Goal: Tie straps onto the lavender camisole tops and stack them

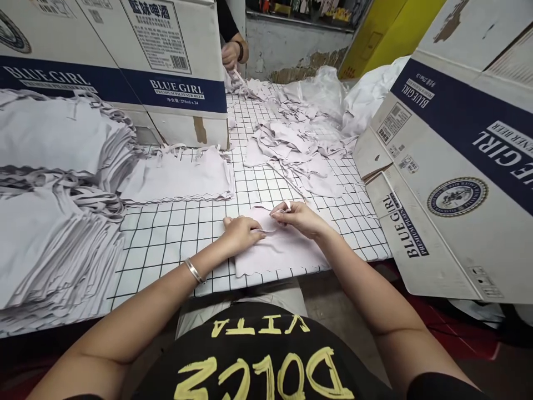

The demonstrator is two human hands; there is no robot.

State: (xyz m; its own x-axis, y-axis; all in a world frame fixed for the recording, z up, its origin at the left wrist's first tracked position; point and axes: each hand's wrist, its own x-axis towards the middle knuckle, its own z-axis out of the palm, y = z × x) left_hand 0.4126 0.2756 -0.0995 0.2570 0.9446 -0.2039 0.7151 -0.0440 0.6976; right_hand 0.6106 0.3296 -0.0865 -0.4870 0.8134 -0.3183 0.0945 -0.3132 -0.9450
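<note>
Cloth (287,253) is pinched in the fingers (285,217) of the right hand (300,218). The left hand (242,235) touches it, but its part-hidden grip is hard to tell.

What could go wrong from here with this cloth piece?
Slip: the cloth lies right along the front edge of the table, so a tug by the right hand, pinching near its far side, might drag it off if the left hand eases up.

Mix-up: loose pieces in the same pale colour lie just beyond and might get caught up.

Topple: the near-left stack looks uneven and might slide if bumped.
</note>
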